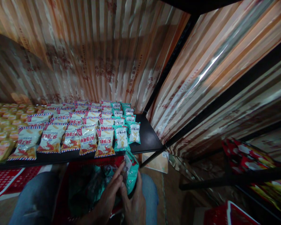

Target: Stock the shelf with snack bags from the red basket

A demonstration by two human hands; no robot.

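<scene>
Between my legs, just below the shelf's front edge, both hands hold one teal snack bag [132,176]. My left hand [111,190] presses its fingers against the bag's left side. Around its right side and lower end wraps my right hand [134,203]. Beneath them sits a red basket [63,190] with more teal bags [93,181] inside, dim and partly hidden. Above, on the black shelf [147,134], teal-and-white snack bags [120,137] stand in two columns at the right end of the display.
Left of the teal columns stand rows of white-and-orange snack bags [87,139], then small yellow packs [3,150]. A black post [170,62] rises at the shelf corner. Red baskets [7,179] [224,214] flank me; red packets [245,153] lie on the right-hand rack.
</scene>
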